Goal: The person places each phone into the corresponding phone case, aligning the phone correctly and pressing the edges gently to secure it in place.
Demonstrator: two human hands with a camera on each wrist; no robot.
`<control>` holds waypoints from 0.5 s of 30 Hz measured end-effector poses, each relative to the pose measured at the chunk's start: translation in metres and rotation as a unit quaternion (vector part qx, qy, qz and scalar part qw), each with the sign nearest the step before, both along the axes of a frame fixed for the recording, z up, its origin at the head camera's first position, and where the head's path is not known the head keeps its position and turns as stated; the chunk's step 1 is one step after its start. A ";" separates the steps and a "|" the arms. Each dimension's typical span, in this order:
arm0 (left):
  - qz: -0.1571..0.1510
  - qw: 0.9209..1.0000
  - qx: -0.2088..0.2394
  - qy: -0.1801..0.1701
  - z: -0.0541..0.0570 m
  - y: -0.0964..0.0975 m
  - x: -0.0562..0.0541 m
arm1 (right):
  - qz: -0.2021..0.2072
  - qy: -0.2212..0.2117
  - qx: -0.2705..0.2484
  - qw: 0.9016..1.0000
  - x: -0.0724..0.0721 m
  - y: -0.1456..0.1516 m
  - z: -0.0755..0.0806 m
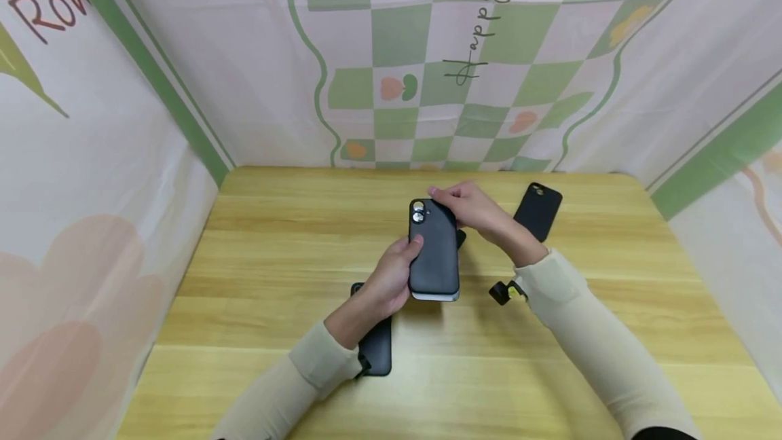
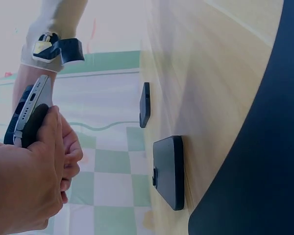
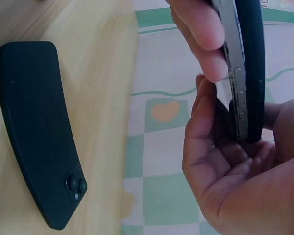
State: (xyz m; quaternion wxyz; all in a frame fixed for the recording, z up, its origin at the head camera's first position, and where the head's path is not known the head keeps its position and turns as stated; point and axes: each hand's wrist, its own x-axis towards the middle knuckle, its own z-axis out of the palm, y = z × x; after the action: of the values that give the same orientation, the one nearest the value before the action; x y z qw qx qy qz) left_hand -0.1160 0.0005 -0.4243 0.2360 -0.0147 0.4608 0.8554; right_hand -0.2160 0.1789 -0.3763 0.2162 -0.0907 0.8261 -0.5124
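My left hand (image 1: 391,280) grips a phone by its long side, the thumb lying on the back of its black phone case (image 1: 435,253). Below the case a strip of the silver phone (image 1: 435,296) shows. My right hand (image 1: 467,206) pinches the top right corner. Seen from the right wrist, the phone's silver edge (image 3: 237,88) with its buttons lies against the case (image 3: 256,63), and the right fingers curl around their end. In the left wrist view, the phone's bottom edge (image 2: 33,100) with its port faces the camera, held by my left hand (image 2: 34,171).
A black phone (image 1: 377,345) lies under my left forearm. Another black phone-shaped piece (image 1: 539,212) lies at the back right, and a dark corner (image 1: 461,239) shows behind the held phone. The wooden table (image 1: 275,236) meets patterned cloth walls at its back and sides.
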 end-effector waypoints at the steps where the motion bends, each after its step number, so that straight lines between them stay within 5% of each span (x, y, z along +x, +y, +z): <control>1: -0.005 1.000 -0.002 0.001 0.000 0.000 0.000 | 0.001 -0.006 -0.004 1.000 0.000 0.000 0.000; 15: -0.037 0.999 0.003 -0.004 0.000 -0.006 0.003 | -0.002 -0.048 -0.018 0.999 0.001 -0.002 -0.002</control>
State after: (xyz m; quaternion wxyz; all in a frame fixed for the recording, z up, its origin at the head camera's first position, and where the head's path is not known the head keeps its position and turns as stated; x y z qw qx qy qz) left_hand -0.1135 -0.0052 -0.4239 0.2696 -0.0001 0.4579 0.8471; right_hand -0.2147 0.1771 -0.3783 0.2528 -0.0685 0.8058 -0.5311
